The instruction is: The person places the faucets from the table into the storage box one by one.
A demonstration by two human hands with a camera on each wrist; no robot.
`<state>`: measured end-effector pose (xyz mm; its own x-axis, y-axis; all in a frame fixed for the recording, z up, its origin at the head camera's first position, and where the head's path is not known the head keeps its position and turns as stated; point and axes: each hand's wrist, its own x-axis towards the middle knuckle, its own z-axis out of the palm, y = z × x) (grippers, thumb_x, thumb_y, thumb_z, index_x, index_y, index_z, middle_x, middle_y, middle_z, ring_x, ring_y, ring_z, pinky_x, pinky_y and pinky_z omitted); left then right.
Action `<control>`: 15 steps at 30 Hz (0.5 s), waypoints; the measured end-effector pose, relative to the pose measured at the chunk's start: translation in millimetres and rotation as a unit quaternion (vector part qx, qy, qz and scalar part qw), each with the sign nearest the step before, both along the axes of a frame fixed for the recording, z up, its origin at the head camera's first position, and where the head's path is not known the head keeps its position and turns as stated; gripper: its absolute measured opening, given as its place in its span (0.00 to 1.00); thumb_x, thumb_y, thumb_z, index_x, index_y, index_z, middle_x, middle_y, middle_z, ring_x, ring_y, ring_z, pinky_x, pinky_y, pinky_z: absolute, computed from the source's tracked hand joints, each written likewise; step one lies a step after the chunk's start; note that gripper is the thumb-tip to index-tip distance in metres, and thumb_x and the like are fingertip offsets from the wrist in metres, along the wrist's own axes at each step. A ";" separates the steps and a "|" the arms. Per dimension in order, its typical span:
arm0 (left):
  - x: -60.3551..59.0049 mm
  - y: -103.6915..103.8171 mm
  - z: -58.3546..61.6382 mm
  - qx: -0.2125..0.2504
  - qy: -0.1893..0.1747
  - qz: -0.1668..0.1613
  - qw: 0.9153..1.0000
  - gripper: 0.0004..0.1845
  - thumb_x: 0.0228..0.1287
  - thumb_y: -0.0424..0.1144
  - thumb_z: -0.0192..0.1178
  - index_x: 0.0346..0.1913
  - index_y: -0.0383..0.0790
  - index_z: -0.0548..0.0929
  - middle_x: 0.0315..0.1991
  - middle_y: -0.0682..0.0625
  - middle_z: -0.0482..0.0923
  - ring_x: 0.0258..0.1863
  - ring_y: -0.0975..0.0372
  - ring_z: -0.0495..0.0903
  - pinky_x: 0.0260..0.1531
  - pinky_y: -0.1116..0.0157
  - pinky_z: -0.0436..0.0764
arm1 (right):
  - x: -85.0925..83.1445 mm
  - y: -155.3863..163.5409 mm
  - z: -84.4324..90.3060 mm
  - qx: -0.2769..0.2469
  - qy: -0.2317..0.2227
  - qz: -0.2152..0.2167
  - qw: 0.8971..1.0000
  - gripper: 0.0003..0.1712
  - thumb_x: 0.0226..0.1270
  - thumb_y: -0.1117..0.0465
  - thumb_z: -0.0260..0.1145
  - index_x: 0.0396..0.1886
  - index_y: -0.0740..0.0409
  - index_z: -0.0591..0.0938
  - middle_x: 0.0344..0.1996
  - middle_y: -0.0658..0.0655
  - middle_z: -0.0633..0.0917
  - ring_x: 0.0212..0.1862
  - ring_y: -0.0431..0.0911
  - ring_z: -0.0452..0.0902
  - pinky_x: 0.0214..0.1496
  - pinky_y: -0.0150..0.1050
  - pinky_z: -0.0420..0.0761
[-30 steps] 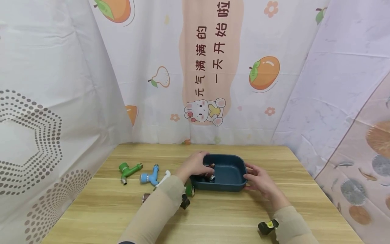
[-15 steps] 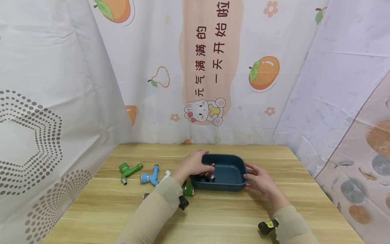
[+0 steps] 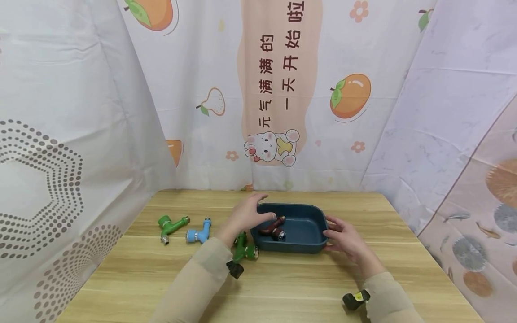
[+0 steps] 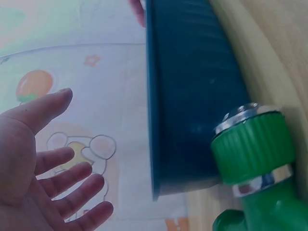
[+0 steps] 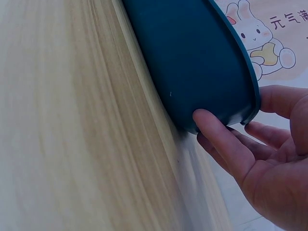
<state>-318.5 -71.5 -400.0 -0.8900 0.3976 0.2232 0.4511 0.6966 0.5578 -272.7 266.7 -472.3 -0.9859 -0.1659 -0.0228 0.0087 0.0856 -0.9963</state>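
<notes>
My left hand (image 3: 244,217) hovers at the left end of a dark blue plastic bin (image 3: 303,231), fingers spread and thumb apart, holding nothing. In the left wrist view, its bare palm and fingers stand beside the bin's rim. A dark brown tap (image 3: 274,229) with a chrome collar lies in the left part of the bin. Around the bin's right end, my right hand (image 3: 343,237) holds the wall, thumb at the rim and fingers against the outside. A green tap (image 3: 245,252) lies on the table by the left wrist, close to the bin's front left corner.
Farther left on the wooden table (image 3: 299,291) lie another green tap (image 3: 171,226) and a light blue tap (image 3: 199,233), partly covered by the left sleeve. A printed curtain (image 3: 210,58) hangs behind the table's back edge.
My left hand has let go of the brown tap in the bin and drawn back left, its fingers opening. The near green tap shows more; the white tap is now hidden. The right hand stays put.
</notes>
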 end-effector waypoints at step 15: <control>15.0 -25.0 19.2 0.059 -0.006 0.039 0.997 0.36 0.63 0.58 0.70 0.72 0.51 0.74 0.73 0.48 0.67 0.58 0.55 0.77 0.48 0.52 0.82 | 0.1 -0.4 0.1 0.003 0.002 -0.003 1.000 0.37 0.74 0.70 0.60 0.78 0.69 0.57 0.70 0.82 0.63 0.59 0.65 0.78 0.44 0.58 0.85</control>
<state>-303.5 -96.5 -380.8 -0.9200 0.2983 0.2542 0.3912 0.6582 0.6432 -272.6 266.4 -472.3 -0.9869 -0.1598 -0.0203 0.0056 0.0919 -0.9957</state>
